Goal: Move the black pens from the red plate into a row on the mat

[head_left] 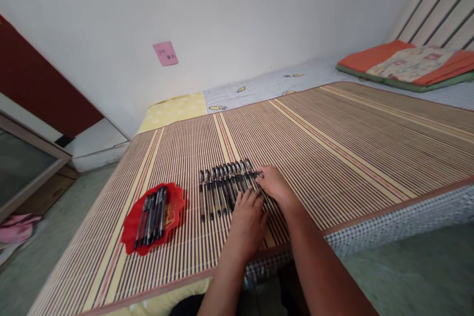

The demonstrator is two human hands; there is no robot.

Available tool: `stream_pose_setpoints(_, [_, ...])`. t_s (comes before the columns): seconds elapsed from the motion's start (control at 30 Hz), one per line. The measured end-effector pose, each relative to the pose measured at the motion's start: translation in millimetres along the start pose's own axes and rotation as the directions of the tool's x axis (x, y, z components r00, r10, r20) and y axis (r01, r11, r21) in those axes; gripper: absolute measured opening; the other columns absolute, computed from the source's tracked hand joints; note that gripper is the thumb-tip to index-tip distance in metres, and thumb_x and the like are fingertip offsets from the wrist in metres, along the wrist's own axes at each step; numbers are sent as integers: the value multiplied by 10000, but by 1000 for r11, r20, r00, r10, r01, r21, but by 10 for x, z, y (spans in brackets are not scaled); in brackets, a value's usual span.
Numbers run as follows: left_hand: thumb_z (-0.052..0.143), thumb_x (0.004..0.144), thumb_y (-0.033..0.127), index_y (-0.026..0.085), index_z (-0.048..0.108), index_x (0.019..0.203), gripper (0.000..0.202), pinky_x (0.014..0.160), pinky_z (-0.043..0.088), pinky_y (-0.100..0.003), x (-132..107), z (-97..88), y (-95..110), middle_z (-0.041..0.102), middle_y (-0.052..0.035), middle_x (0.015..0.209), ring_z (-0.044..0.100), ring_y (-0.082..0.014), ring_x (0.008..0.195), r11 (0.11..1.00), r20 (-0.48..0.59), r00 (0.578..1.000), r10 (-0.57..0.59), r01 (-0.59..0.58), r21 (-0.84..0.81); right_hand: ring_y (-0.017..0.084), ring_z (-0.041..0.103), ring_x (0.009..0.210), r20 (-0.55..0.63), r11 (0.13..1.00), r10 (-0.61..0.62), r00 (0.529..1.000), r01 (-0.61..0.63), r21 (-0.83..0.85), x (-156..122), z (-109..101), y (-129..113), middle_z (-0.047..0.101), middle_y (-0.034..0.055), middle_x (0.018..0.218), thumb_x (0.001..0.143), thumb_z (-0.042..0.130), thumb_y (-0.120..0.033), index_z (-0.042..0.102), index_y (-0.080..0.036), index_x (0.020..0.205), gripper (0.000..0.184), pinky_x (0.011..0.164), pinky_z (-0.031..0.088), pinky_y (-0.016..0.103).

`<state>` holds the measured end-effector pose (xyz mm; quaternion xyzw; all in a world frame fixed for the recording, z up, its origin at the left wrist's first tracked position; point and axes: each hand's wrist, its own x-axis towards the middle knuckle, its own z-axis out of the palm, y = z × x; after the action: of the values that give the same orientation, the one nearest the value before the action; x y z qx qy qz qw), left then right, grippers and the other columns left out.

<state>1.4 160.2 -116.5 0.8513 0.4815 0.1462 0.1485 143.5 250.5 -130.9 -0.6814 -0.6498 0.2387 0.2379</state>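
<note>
A row of several black-capped pens (217, 190) lies side by side on a striped bamboo mat (326, 158), caps pointing away from me. My left hand (249, 222) rests over the lower ends of the pens at the right of the row, fingers stretched out and partly covering them. At the right end of the row, my right hand (273, 182) has its fingers closed at the upper part of the last pen (249, 165). Left of the row, a red scalloped plate (177, 202) holds several more dark pens (151, 217).
The mat covers a bed with a patterned sheet (255, 91). A folded orange and floral cloth (400, 65) lies at the far right. On the white wall hangs a pink note (165, 53). Pink fabric (17, 228) is on the floor side at left.
</note>
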Motion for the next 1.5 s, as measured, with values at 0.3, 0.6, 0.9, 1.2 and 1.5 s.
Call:
stream_pose_setpoints(0.3, [566,911,184,162,579,1302,392,1203,278,-579,-14,7,-19,565,-116,1443,387,-318,1437,1000,-21,1000,-4,4,-3,156,661,786,-5,1000,17,1000,-17,1,-37,-52,-45,751,83,859,804,615,-128,768,-160,913,191,670,396,218])
stream_pose_setpoints(0.6, [563,917,194,207,591,1297,382,1205,274,-580,-31,-29,1,552,-77,1456,356,-322,1453,998,-17,999,47,-47,-30,146,635,746,2,1000,-3,1000,3,-23,-77,-101,-9,735,88,799,798,603,-110,739,-146,779,141,639,367,217])
stream_pose_setpoints(0.9, [573,912,201,205,618,1262,352,1205,256,-605,-21,6,15,544,-73,1471,320,-336,1469,998,14,998,54,-54,-22,132,604,684,11,1000,-8,1000,8,15,-76,-94,-8,714,67,754,791,598,-117,717,-141,751,127,590,328,225])
stream_pose_setpoints(1.2, [572,911,194,213,639,1209,306,1189,285,-608,-33,-9,0,578,-83,1425,370,-328,1444,999,5,999,40,-40,-16,121,601,671,8,999,-10,1000,10,51,-85,-88,-11,708,56,742,785,588,-93,706,-135,744,131,578,320,211])
stream_pose_setpoints(1.5, [587,909,192,194,637,1210,305,1189,307,-588,-39,5,7,581,-94,1416,394,-328,1428,998,-14,999,46,-46,-47,126,613,695,19,999,-22,1000,21,27,-90,-81,-7,720,58,785,817,584,-124,732,-144,801,151,602,335,218])
